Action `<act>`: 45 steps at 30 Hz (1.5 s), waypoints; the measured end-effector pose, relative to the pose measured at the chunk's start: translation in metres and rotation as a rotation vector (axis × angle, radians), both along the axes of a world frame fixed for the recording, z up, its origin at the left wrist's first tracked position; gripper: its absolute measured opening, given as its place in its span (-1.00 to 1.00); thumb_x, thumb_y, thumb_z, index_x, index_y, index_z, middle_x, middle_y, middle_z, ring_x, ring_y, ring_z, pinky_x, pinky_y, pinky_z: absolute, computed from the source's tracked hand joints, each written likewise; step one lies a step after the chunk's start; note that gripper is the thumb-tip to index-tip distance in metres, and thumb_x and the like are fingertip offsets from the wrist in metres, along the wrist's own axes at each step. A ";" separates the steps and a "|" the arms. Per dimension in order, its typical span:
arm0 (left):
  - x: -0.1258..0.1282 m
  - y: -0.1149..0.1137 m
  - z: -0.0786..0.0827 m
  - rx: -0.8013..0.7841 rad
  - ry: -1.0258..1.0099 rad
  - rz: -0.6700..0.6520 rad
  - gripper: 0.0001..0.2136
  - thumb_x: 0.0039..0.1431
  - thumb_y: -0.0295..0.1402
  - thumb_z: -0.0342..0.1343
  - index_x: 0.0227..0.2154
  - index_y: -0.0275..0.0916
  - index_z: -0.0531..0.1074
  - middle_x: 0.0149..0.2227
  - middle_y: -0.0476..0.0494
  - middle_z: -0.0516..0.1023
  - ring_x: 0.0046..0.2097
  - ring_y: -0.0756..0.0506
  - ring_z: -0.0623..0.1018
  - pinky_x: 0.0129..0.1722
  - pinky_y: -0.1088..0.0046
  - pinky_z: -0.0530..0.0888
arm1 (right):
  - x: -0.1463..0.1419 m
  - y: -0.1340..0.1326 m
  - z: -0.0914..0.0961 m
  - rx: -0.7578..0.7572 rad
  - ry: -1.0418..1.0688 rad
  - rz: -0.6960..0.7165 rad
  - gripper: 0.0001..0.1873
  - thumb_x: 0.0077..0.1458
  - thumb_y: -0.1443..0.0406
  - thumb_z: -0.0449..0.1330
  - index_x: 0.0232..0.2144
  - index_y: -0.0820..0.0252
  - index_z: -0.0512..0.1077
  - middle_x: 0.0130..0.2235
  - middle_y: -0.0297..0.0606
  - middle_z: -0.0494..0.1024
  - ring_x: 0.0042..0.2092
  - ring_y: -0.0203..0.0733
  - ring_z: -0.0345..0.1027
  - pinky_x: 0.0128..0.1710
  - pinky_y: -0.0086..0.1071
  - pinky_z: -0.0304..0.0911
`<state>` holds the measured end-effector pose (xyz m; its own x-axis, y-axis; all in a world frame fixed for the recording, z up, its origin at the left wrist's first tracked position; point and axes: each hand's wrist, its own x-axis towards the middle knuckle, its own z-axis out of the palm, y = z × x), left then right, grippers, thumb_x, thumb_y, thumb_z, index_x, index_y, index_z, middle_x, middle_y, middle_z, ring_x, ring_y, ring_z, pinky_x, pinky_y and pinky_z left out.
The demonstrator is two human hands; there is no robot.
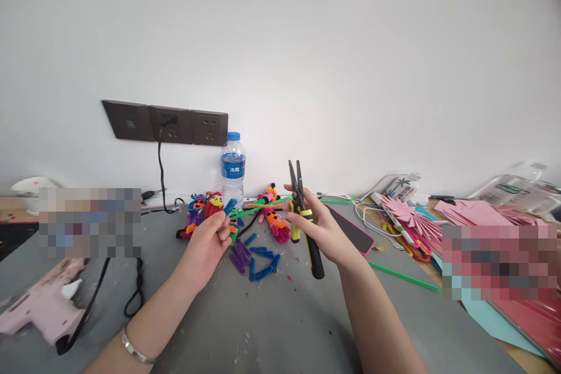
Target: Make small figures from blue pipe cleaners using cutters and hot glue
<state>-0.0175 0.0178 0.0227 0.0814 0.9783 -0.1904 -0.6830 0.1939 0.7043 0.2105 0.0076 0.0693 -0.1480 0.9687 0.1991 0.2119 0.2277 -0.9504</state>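
My left hand pinches a green pipe cleaner, which stretches rightward toward my other hand. A short blue pipe cleaner piece shows at the same fingertips. In my right hand are black-and-yellow pliers, upright with the jaws slightly apart. On the mat below lie cut blue pieces and a bundle of purple pieces. Fuzzy pipe cleaner figures stand behind my hands: a red one on the left and an orange-and-pink one in the middle.
A water bottle stands against the wall below the sockets. A pink glue gun lies left with its black cord. To the right are a phone, a loose green pipe cleaner, scissors and folded pink paper.
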 end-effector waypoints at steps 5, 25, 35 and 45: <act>0.000 0.000 -0.002 -0.002 -0.017 -0.002 -0.71 -0.10 -0.29 0.42 -0.52 -0.29 0.40 -0.48 0.08 0.31 -0.54 0.13 0.27 -0.60 0.58 0.28 | -0.026 0.000 -0.012 0.303 -0.358 -0.015 -0.42 0.04 0.42 0.12 0.14 0.02 0.28 -0.03 -0.16 0.40 0.00 -0.03 0.30 0.03 -0.15 0.25; -0.001 -0.003 0.000 0.134 0.083 -0.033 -0.63 -0.08 -0.24 0.40 -0.59 -0.26 0.28 -0.53 0.12 0.15 -0.51 0.09 0.18 -0.55 0.58 0.25 | -0.038 -0.003 -0.020 0.207 -0.573 0.050 -0.20 -0.10 0.45 0.10 0.23 0.04 0.09 -0.03 -0.16 0.47 0.01 0.04 0.33 -0.03 -0.16 0.22; 0.000 -0.003 0.004 0.157 0.145 -0.052 -0.57 -0.09 -0.19 0.39 -0.64 -0.24 0.20 -0.59 0.13 0.15 -0.53 0.08 0.15 -0.54 0.58 0.23 | -0.041 -0.005 -0.017 0.170 -0.599 0.085 -0.19 -0.13 0.45 0.07 0.23 0.08 0.08 -0.19 -0.23 0.47 -0.27 -0.12 0.30 -0.24 -0.31 0.18; 0.000 -0.005 0.006 0.148 0.156 -0.043 -0.56 -0.11 -0.16 0.40 -0.63 -0.24 0.21 -0.59 0.13 0.16 -0.53 0.08 0.16 -0.54 0.58 0.24 | -0.040 -0.005 -0.016 0.135 -0.596 0.112 -0.20 -0.13 0.44 0.05 0.22 0.06 0.09 -0.39 -0.38 0.36 -0.44 -0.24 0.15 -0.42 -0.44 0.02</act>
